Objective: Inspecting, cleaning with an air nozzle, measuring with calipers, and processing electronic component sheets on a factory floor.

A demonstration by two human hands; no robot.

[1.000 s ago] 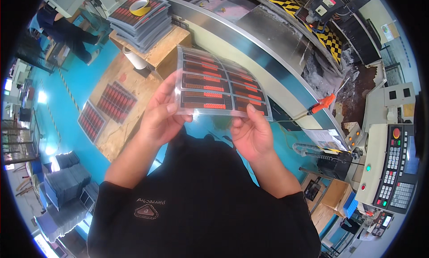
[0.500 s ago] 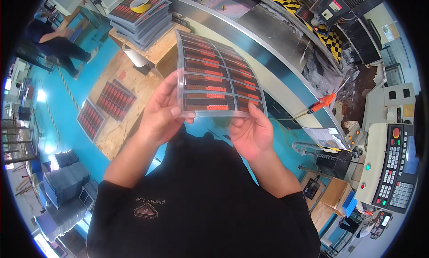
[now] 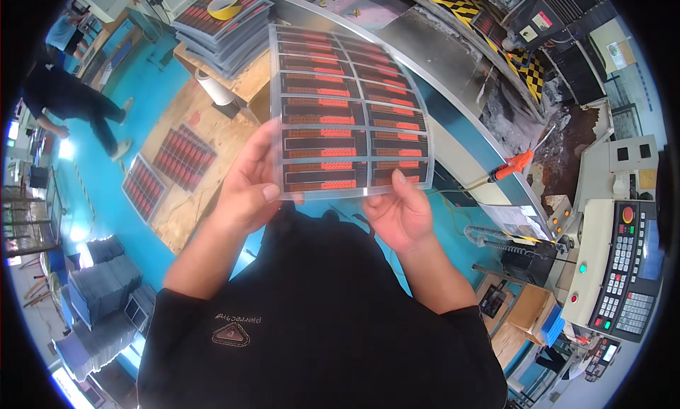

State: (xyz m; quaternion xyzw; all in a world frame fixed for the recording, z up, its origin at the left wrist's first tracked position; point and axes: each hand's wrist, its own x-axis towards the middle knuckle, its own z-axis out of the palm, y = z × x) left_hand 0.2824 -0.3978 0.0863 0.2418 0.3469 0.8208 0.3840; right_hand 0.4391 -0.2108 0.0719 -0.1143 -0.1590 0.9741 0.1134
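Observation:
A thin, clear-edged plastic sheet (image 3: 322, 105) with rows of black, brown and orange-red rectangles is held up in front of me, slightly bowed. My left hand (image 3: 249, 174) grips its lower left corner, thumb on the front and fingers behind. At the lower right edge, my right hand (image 3: 401, 209) pinches it with the thumb on the printed face. Two similar sheets, a nearer one (image 3: 145, 187) and a farther one (image 3: 184, 158), lie on the wooden board (image 3: 205, 136) to the left.
A stack of sheets (image 3: 223, 44) carries a yellow tape roll (image 3: 224, 6); a white roll (image 3: 212, 88) is below. Right are a machine bed (image 3: 453, 51), an orange air gun (image 3: 511, 166) and a control panel (image 3: 627, 260). Another person (image 3: 71, 97) walks at far left.
The sheet has been tilted up and now faces me more fully, its top edge higher. Both hands keep their hold. The other person has moved left, and a further person shows behind.

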